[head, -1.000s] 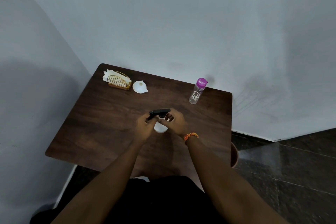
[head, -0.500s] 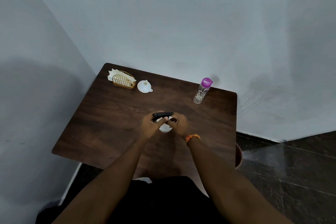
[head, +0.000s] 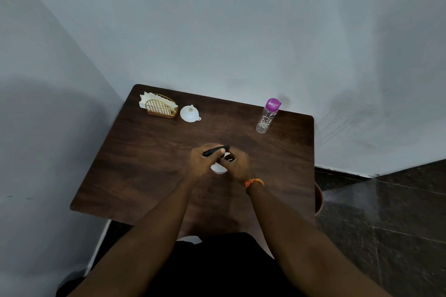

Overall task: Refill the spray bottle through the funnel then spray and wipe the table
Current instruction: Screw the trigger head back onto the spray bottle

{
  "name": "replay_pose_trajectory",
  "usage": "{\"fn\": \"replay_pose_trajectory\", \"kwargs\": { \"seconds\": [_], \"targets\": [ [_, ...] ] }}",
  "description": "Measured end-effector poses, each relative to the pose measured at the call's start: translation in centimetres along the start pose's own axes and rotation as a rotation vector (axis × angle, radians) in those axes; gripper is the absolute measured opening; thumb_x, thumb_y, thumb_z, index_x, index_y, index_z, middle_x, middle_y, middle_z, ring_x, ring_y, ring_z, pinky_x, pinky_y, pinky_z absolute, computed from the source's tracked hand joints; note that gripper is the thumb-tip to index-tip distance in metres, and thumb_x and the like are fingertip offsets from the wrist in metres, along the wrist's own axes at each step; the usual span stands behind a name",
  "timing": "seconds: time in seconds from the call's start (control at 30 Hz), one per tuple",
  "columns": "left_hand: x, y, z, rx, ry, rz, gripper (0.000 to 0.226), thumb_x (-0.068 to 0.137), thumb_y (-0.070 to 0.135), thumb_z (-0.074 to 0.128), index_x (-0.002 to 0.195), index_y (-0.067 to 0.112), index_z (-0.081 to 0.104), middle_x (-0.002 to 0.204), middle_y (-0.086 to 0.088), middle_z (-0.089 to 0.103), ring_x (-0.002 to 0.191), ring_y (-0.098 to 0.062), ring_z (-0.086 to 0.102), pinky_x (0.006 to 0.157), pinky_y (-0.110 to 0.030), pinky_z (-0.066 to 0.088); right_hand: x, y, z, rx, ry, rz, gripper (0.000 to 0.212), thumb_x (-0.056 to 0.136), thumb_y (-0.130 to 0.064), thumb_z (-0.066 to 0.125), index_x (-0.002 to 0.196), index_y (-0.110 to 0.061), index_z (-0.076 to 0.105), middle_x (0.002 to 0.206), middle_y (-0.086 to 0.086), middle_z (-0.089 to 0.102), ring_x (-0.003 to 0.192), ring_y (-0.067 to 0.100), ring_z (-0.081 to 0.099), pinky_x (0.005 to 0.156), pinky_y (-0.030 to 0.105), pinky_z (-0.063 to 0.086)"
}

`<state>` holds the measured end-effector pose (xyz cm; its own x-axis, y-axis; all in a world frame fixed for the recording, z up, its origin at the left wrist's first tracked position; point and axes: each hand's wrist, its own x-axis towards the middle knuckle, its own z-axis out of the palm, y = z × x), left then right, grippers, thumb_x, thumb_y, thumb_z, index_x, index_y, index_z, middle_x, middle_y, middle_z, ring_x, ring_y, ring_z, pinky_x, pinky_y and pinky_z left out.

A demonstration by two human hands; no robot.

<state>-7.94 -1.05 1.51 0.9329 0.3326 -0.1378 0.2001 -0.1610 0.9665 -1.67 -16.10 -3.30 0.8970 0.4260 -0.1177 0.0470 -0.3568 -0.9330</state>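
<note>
A white spray bottle (head: 219, 168) with a black trigger head (head: 215, 150) stands near the middle of the dark wooden table (head: 135, 161). My left hand (head: 201, 160) grips the black head from the left. My right hand (head: 237, 164) is closed around the bottle's neck from the right, hiding most of the body. A white funnel (head: 189, 113) lies at the back left of the table. At the back right stands a clear water bottle (head: 266, 116) with a purple cap.
A gold wire holder with white napkins (head: 159, 105) sits at the back left corner beside the funnel. Grey walls close in behind and to the left. A dark tiled floor and a brown bin rim (head: 319, 200) lie to the right of the table.
The black spray head has turned between my hands; its tip now points more to the right. Both hands stay on the bottle, and the view has shifted slightly.
</note>
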Motion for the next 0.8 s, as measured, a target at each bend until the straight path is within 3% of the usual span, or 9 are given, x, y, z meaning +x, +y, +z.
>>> {"fn": "replay_pose_trajectory", "kwargs": {
  "seconds": [0.07,0.17,0.23,0.33,0.47,0.57,0.63,0.7,0.8],
  "targets": [
    [0.1,-0.1,-0.2,0.015,0.000,0.020,0.019,0.093,0.014,0.079,0.112,0.016,0.081,0.109,0.004,0.080,0.104,-0.014,0.076,0.094,-0.034,0.061,-0.4,0.1,0.2,0.099,-0.025,0.033,0.021,0.090,-0.030,0.082,0.111,-0.027,0.080,0.103,-0.004,0.081,0.096,0.018,0.076,0.083,0.038,0.062],
    [0.1,-0.5,0.0,-0.025,0.017,-0.026,0.021,0.091,0.017,0.083,0.108,0.029,0.080,0.111,0.009,0.079,0.105,-0.016,0.076,0.091,-0.048,0.063,-0.6,0.6,0.4,0.147,-0.027,0.107,0.020,0.092,-0.028,0.079,0.112,-0.023,0.081,0.105,-0.001,0.081,0.102,0.019,0.077,0.087,0.044,0.062],
    [-0.1,-0.6,0.2,-0.046,0.027,-0.060,0.022,0.090,0.017,0.083,0.107,0.031,0.080,0.111,0.016,0.077,0.105,-0.014,0.075,0.090,-0.047,0.063,-0.5,0.6,0.6,0.145,0.017,0.115,0.021,0.091,-0.024,0.081,0.111,-0.020,0.081,0.104,-0.001,0.082,0.099,0.017,0.077,0.085,0.043,0.062],
    [0.0,-0.7,0.4,-0.017,0.048,-0.042,0.020,0.091,0.015,0.082,0.110,0.019,0.080,0.105,0.017,0.077,0.104,-0.006,0.074,0.093,-0.040,0.062,-0.1,0.3,1.0,0.112,0.073,0.091,0.021,0.087,-0.020,0.085,0.107,-0.018,0.080,0.098,-0.004,0.080,0.089,0.014,0.076,0.080,0.041,0.063],
    [0.2,-0.6,0.5,0.001,0.035,-0.035,0.020,0.091,0.013,0.081,0.111,0.013,0.081,0.106,0.016,0.077,0.103,-0.006,0.074,0.094,-0.035,0.061,0.2,0.0,1.9,0.066,0.127,0.095,0.030,0.078,-0.027,0.084,0.093,-0.013,0.062,0.085,0.003,0.071,0.069,0.007,0.062,0.064,0.038,0.055],
    [0.1,-0.7,0.4,-0.002,0.046,-0.029,0.020,0.091,0.013,0.082,0.111,0.012,0.081,0.105,0.015,0.078,0.102,-0.008,0.075,0.093,-0.036,0.062,0.1,0.2,2.0,0.112,0.095,0.087,0.037,0.080,-0.017,0.084,0.111,-0.015,0.064,0.103,0.004,0.072,0.081,0.009,0.064,0.071,0.031,0.057],
    [0.2,-1.0,0.4,-0.011,0.044,-0.027,0.021,0.091,0.015,0.081,0.112,0.013,0.080,0.108,0.012,0.079,0.104,-0.012,0.076,0.092,-0.044,0.063,0.1,0.7,1.6,0.121,0.068,0.091,0.043,0.085,-0.012,0.082,0.126,-0.019,0.070,0.118,-0.002,0.073,0.097,0.015,0.071,0.082,0.039,0.062],
    [0.2,-1.2,0.3,-0.017,0.035,-0.038,0.021,0.091,0.016,0.082,0.112,0.013,0.080,0.110,0.014,0.077,0.104,-0.014,0.076,0.090,-0.049,0.064,0.3,1.3,1.3,0.101,0.057,0.072,0.031,0.088,-0.017,0.080,0.118,-0.022,0.078,0.113,-0.003,0.076,0.097,0.023,0.074,0.078,0.054,0.062],
    [0.1,-0.9,0.3,-0.029,0.039,-0.062,0.021,0.091,0.015,0.082,0.112,0.014,0.080,0.109,0.020,0.076,0.102,-0.012,0.076,0.088,-0.050,0.064,0.8,1.2,1.3,0.078,0.090,0.075,0.017,0.087,-0.019,0.081,0.104,-0.019,0.081,0.102,-0.002,0.077,0.088,0.021,0.074,0.072,0.052,0.063]
  ]
}}
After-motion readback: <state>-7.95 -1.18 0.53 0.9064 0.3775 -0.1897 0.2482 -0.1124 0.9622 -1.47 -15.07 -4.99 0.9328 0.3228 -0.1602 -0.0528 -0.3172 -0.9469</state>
